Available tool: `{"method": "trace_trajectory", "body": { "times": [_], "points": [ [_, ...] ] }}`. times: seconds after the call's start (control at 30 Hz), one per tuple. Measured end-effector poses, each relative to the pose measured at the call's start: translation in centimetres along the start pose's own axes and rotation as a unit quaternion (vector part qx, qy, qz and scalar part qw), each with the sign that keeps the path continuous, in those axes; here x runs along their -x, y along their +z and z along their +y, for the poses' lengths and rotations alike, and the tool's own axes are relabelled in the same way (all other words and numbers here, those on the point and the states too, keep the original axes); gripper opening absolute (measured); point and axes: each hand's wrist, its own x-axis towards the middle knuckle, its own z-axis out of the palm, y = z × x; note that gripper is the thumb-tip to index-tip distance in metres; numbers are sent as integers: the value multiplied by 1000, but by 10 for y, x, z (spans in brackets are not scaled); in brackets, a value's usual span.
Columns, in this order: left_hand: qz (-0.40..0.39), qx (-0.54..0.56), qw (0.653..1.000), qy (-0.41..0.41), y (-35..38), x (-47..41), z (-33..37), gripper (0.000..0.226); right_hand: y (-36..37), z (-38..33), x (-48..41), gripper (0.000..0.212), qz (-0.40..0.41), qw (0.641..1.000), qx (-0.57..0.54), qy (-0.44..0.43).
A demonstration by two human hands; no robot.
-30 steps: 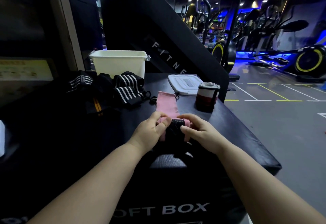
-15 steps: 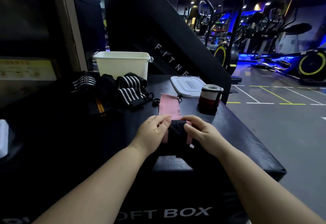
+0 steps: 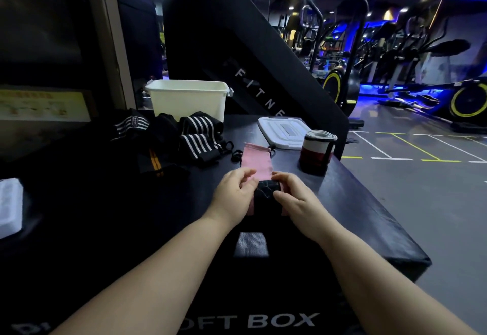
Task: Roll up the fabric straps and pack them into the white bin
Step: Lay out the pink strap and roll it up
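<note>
Nearest to the person, at the front of the dark desk (image 3: 355,203), the pink strap (image 3: 257,160) is only partly wound. Its near end is a short dark-faced roll between the two hands, and the rest lies flat, pointing away. The risk here is a lopsided roll. If one side is turned faster than the other, the coil will cone out sideways. If the pinch slackens, the springy fabric will likely uncurl and the wind will have to be started over. A loose coil would also take more room when packed.

The left hand (image 3: 234,192) has its fingers bent, thumb and fingertips pinching the left edge of the roll. The right hand (image 3: 297,197) is curled over the right edge and grips it the same way. The light is dim, so I cannot say for sure whether the dark patch on the roll is a fastener or a lining.

A little further out on the right, a finished rolled strap (image 3: 317,150) stands upright on the desk, not yet packed. Just behind it lies a flat lid (image 3: 283,130). To the left is a heap of black striped straps (image 3: 197,139), unrolled. Behind that heap, at the far edge, is the white bin (image 3: 188,100), and I cannot see into it.
</note>
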Motion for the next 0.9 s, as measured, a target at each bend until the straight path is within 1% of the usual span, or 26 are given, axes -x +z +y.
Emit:
{"method": "trace_trajectory", "body": {
  "times": [0.03,0.1,0.13,0.2,0.23,0.33,0.47,0.53,0.57,0.63,0.7,0.77,0.83,0.9],
  "points": [
    [-9,77,996,-46,4,1,3,25,5,-4,-1,44,8,999,-43,24],
    [-18,233,963,-136,11,4,12,21,12,-8,-4,52,27,993,-98,56],
    [-13,269,950,-157,13,5,15,20,15,-10,-4,56,32,991,-116,61],
    [-4,300,938,-171,16,6,21,20,17,-11,-3,62,26,984,-164,71],
    [-1,312,934,-174,16,6,23,19,17,-10,-3,62,18,979,-189,73],
    [10,304,936,-179,18,6,26,19,17,-4,-5,50,-10,969,-235,78],
    [3,290,941,-176,19,2,24,18,15,-1,-8,60,-26,963,-248,100],
    [-5,262,950,-170,19,1,24,16,12,-1,-8,64,-30,971,-214,103],
    [-7,246,954,-169,19,1,25,15,10,-4,-8,63,-34,978,-180,102],
    [-10,224,959,-173,18,2,25,15,7,-6,-7,55,-44,989,-106,92],
    [-12,195,966,-171,17,1,23,14,4,-8,-6,45,-45,997,-20,62],
    [-15,149,976,-161,17,-2,18,16,3,-3,-5,41,-22,998,40,32],
    [-21,115,981,-152,15,-5,16,19,5,-6,-2,37,14,998,54,6],
    [-37,88,985,-146,11,-5,16,22,6,-4,-2,32,41,997,62,-1]
  ]
}}
